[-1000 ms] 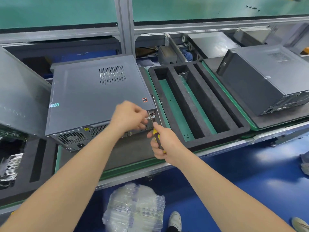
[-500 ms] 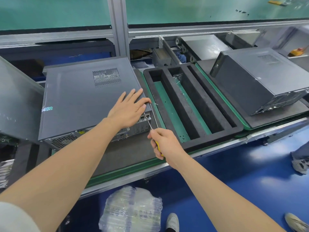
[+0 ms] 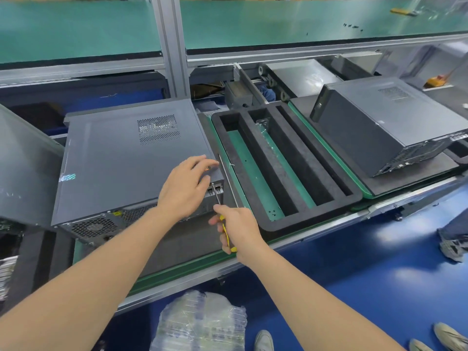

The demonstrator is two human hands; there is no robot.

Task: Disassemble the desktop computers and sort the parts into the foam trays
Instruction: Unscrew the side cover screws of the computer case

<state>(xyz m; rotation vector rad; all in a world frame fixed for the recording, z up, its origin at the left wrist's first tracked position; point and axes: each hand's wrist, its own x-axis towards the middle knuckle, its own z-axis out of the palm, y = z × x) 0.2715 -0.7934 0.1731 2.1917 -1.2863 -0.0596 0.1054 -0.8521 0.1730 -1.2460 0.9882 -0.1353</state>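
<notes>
Fingers (image 3: 202, 162) of the left hand (image 3: 184, 188) rest spread on the desktop computer (image 3: 121, 163), holding nothing; the right hand (image 3: 240, 231) grips a yellow screwdriver (image 3: 227, 235), tip at what seems a rear-panel screw (unscrewing, early on). Next: firm, square turns. Foam tray (image 3: 304, 219) lies just beside; left thumb crowds the shaft.

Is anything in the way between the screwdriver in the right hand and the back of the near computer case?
Nothing visible. The screwdriver runs free from the right hand to the rear corner of the computer case. The left hand rests on its lid beside the shaft, not across it.
</notes>
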